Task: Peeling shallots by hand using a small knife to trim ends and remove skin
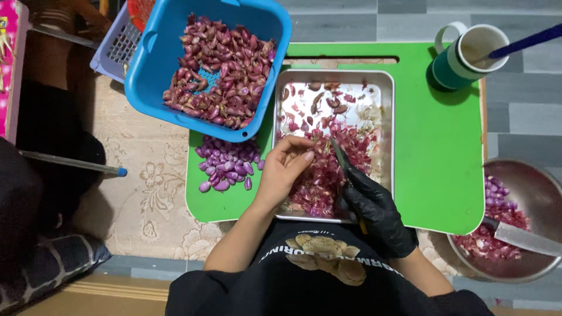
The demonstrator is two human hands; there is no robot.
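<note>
My bare left hand (285, 169) hovers over the near left part of a metal tray (384, 111), fingers curled, pinching something small that I cannot make out. My right hand (377, 213), in a black glove, grips a small knife (341, 158) whose blade points up toward the left fingers. The tray holds a heap of red shallot skins (345, 155). A pile of peeled purple shallots (227, 164) lies on the green board (439, 152) left of the tray.
A blue basket (155, 70) of unpeeled shallots overlaps the board's far left corner. A green and white mug (465, 55) stands far right. At the right, a metal bowl (527, 175) holds shallots and a large knife (524, 237). A patterned mat covers the floor.
</note>
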